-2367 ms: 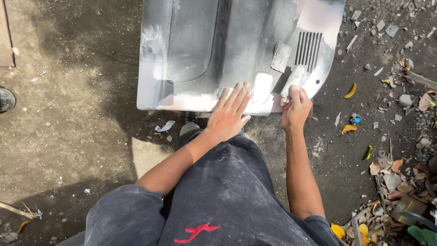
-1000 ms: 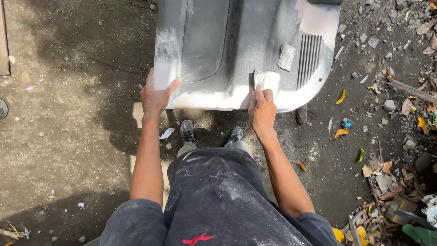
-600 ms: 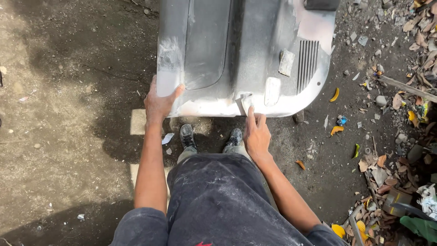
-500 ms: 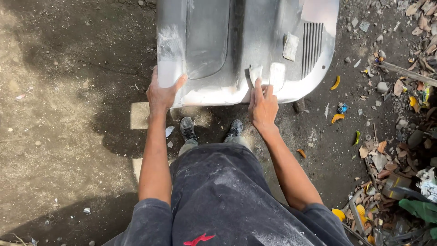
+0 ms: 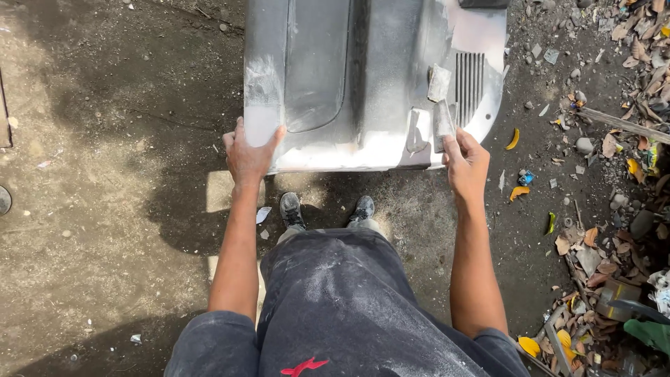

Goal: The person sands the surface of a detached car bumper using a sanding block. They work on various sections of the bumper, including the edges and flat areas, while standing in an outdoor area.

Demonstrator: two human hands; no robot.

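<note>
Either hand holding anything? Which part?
Left hand grips the grey panel at its near-left corner. Right hand pinches a sanding sheet by its near end, against the panel.

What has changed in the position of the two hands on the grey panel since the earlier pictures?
The left hand moved from the middle of the near edge of the grey body panel out to its left corner, which it now grips. The right hand shifted right along the edge and holds a small sanding sheet against the panel beside the vent slats. The panel, the shoes and the litter on the ground stayed put.
</note>
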